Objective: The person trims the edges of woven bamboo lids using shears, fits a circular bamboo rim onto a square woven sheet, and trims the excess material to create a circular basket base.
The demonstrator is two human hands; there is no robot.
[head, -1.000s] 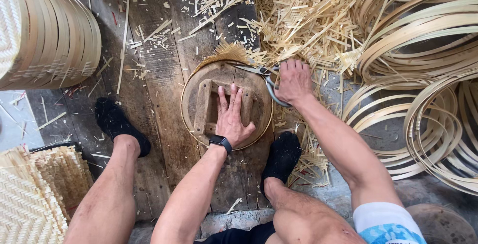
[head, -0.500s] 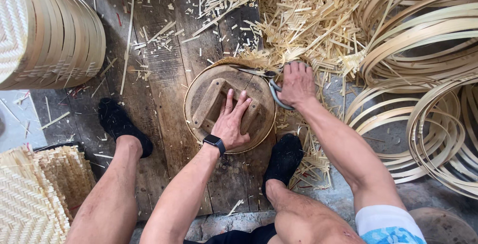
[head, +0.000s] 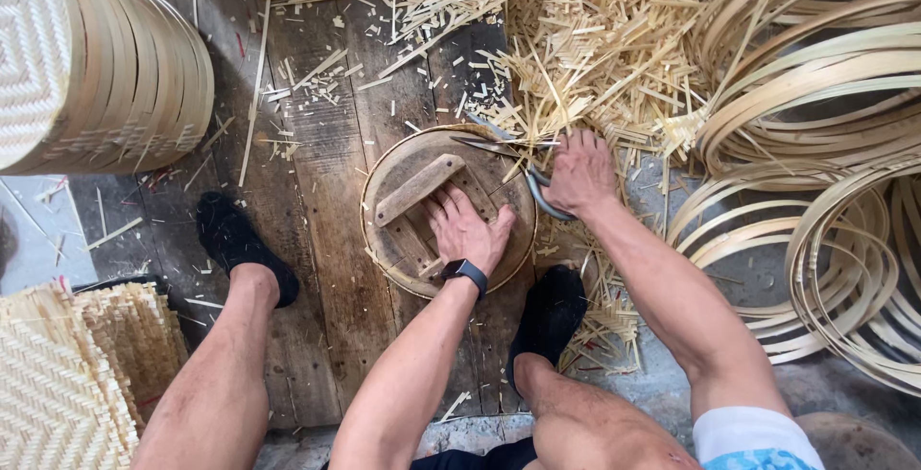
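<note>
Round wooden disc (head: 413, 240) with two wooden bars across it lies flat on the plank floor (head: 317, 240), between the person's two feet in black socks. All places below are given from this disc.

Left hand (head: 467, 230) lies palm down on the disc's near right part, fingers spread and pressing flat on the wood, fingertips touching the end of the angled bar (head: 418, 189). Black smartwatch (head: 465, 271) on that wrist, right at the disc's near edge.

Right hand (head: 578, 173) sits at the disc's right rim, fingers curled tight around the handles of metal shears (head: 518, 158); blades point left over the disc's far edge, and look slightly parted. Cannot tell what the blades cut; thin woven bamboo rim edge shows under them.

Bamboo strip offcuts (head: 585, 48) piled just beyond and to the right of the disc. Coiled bamboo hoops (head: 815, 144) well to the right. Stack of woven bamboo sieves (head: 96, 67) on its side, far left and beyond the disc. Woven bamboo mats (head: 67, 374) near left, apart from the disc.
</note>
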